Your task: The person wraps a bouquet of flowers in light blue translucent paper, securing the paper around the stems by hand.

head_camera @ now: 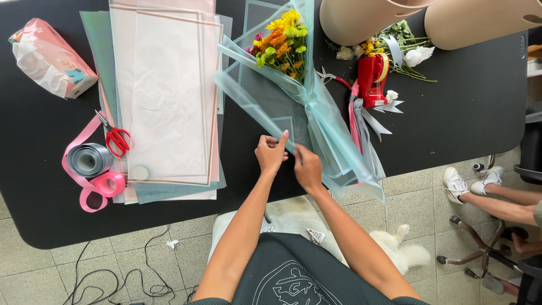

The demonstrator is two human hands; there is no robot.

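A bouquet of yellow, orange and green flowers (pixel 283 42) lies on the black table (pixel 45 186), wrapped in pale blue translucent paper (pixel 333 141) tied with a light blue ribbon. My left hand (pixel 271 152) pinches the lower edge of a blue wrapping sheet (pixel 248 101) that runs up to the left of the bouquet. My right hand (pixel 307 168) grips the same sheet's edge just to the right, beside the bouquet's stem end.
A stack of pink, white and blue wrapping sheets (pixel 166 96) lies left, with red scissors (pixel 116 137), grey and pink ribbon rolls (pixel 90 161) and a tissue pack (pixel 51 56). A red tape dispenser (pixel 372 79) and loose flowers sit right. Another person's legs (pixel 497 192) and a white animal (pixel 395 248) are nearby.
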